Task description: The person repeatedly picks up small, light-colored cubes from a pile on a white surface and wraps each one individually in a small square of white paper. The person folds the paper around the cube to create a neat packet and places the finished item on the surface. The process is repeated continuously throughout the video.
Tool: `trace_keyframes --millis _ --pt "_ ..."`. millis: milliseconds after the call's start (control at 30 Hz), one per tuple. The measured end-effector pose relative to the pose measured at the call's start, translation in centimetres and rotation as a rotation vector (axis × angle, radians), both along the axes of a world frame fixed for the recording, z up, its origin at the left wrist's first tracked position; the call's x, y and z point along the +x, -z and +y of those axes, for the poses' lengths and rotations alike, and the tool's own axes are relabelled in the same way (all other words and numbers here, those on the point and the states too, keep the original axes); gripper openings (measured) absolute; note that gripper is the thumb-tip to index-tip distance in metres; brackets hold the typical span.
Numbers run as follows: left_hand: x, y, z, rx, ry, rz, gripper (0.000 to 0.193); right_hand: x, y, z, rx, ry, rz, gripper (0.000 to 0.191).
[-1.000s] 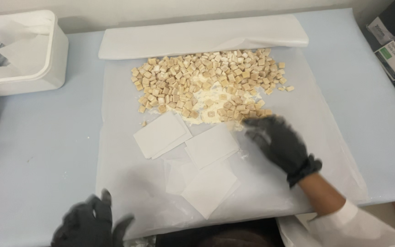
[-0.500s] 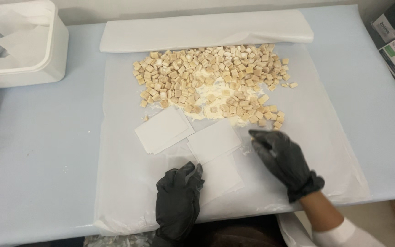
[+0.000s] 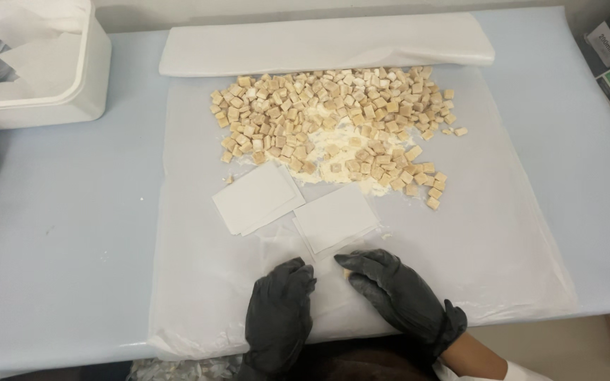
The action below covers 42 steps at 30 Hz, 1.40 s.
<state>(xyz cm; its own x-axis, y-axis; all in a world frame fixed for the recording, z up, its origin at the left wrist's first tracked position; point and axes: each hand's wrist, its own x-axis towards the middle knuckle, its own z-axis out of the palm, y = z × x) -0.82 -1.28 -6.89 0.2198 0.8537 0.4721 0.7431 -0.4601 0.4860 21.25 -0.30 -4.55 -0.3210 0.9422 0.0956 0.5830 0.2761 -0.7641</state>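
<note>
1. Since you are looking straight down at it, the pale blue tabletop (image 3: 58,247) fills nearly the whole frame, and everything you handle lies on it.
2. Spread across the middle is a wide sheet of translucent white wrapping paper (image 3: 503,233), its far end rolled up (image 3: 326,49) along the top of the frame; it seems to serve as a clean liner under the loose pieces.
3. Up in the upper left corner sits a white plastic bin (image 3: 72,92), well apart from your hands.
4. At upper centre, a heap of small tan cubes dusted with pale powder (image 3: 333,120) rests on the sheet, with powder pooled at its near edge.
5. Below the heap lie two small stacks of white square paper slips (image 3: 257,197) and (image 3: 335,219), flat and a little fanned, probably so that single slips lift off easily.
6. Your left hand in a black glove (image 3: 278,317), at bottom centre, lies palm down with fingers loosely curled, grasping nothing.
7. Your right hand in a black glove (image 3: 397,293), just beside it, has its fingertips pressed together near a thin white slip on the sheet; I cannot tell whether they pinch it.
</note>
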Motion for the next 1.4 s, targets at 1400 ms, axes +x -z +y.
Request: trace_keyframes --millis 1400 --pt "1.7 -1.2 3.7 0.302 0.115 0.562 0.049 2.9 -1.5 2.1 0.1 0.296 -0.078 0.03"
